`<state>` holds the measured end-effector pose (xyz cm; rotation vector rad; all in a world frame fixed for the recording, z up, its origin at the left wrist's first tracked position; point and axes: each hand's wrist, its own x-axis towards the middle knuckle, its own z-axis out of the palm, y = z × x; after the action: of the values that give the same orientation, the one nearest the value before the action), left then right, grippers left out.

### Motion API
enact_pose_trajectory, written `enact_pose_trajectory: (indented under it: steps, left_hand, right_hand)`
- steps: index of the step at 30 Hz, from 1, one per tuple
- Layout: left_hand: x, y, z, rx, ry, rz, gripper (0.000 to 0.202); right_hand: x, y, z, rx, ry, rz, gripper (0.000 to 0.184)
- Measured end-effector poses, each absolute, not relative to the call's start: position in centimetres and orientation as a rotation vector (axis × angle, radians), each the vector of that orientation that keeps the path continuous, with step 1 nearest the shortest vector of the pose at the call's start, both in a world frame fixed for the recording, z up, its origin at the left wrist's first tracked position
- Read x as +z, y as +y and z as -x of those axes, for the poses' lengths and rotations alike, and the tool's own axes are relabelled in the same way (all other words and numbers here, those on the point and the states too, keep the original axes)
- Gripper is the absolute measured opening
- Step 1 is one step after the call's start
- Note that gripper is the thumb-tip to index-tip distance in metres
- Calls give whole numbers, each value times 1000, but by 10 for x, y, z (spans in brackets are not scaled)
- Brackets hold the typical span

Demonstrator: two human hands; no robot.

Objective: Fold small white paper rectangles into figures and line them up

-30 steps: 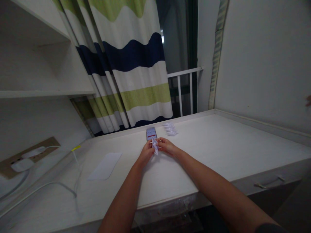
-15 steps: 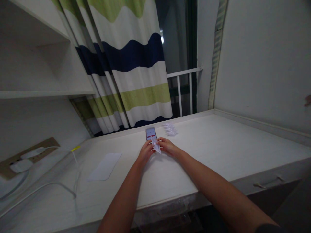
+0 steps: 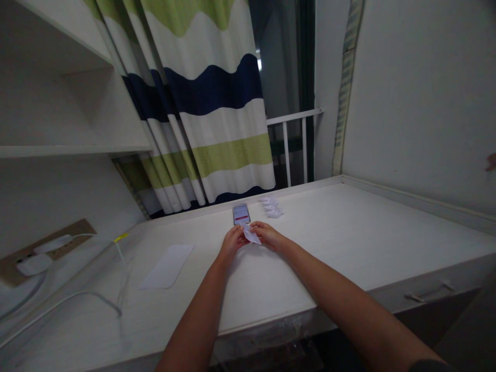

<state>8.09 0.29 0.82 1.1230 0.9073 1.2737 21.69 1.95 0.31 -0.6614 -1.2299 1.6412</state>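
The folded white paper (image 3: 251,235) sits between the two hands, just above the white bench (image 3: 349,232), its long axis running from about 10 o'clock to 4 o'clock. The left hand (image 3: 232,244) is at its 8 o'clock side and the right hand (image 3: 269,236) at its 3 o'clock side, both about equally near. Both hands are closed into light pinches on the paper, though the exact finger placement is too small to tell. A smartphone (image 3: 241,214) lies on the bench at about 12 o'clock from the hands, with small folded paper pieces (image 3: 272,207) at about 1 o'clock. A blank white sheet (image 3: 167,265) lies well apart at about 9 o'clock.
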Motion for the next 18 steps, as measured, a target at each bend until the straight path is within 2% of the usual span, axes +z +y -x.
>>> enact_pose_trajectory:
  steps: [9, 18]
  left_hand:
    - [10, 6, -71, 1509, 922, -992, 24]
    - [9, 3, -74, 1438, 1040, -1011, 23]
  right_hand:
    - [11, 16, -224, 1574, -1227, 802, 23]
    - [10, 27, -226, 1415, -1164, 831, 17]
